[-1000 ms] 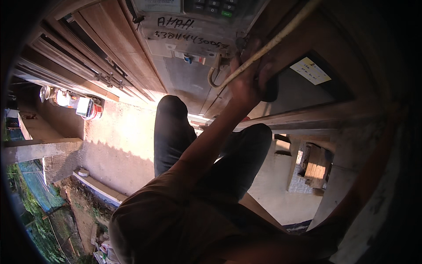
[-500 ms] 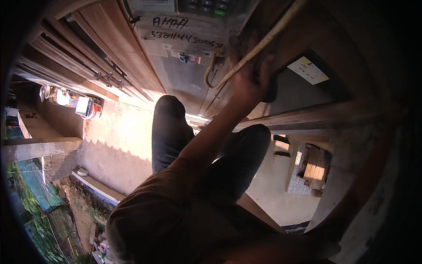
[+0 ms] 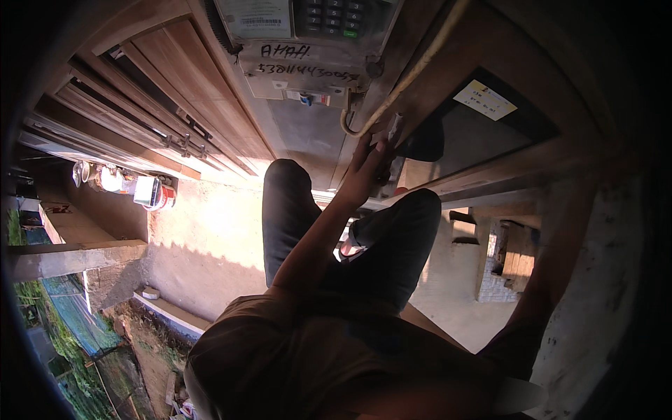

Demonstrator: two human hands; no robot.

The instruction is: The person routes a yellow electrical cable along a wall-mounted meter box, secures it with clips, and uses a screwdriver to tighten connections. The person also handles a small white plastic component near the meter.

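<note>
"Left hand (image 3: 367,166) has come down since the earlier frame. It was higher, behind the pale cable (image 3: 413,77), and now it is just below the bend of this cable. Also the view has shifted, so more of the keypad (image 3: 334,17) can be seen."

"What does this hand do with its fingers?"

"They are curled, near a pale thin piece (image 3: 396,126) that sticks up past them. The picture is dark there, so I cannot tell if they are clamped on it or only lie against it."

"Where is this piece exactly?"

"It is by the left edge of the window (image 3: 476,140), close to the lower end of the cable. A yellow label (image 3: 485,100) is on the glass, near its upper corner."

"And the right hand?"

"Only the right forearm (image 3: 553,280) shows, rising beside the wall. The hand itself is lost in the shadow, so I cannot tell its state."

"What else is around?"

"Above the left hand is the grey box (image 3: 297,54) with the keypad, and at its lower edge a small blue switch (image 3: 306,100). Both knees are bent under the left arm. Far to the left, a red and white bucket (image 3: 162,197) stands on the sunny floor (image 3: 199,234)."
</note>
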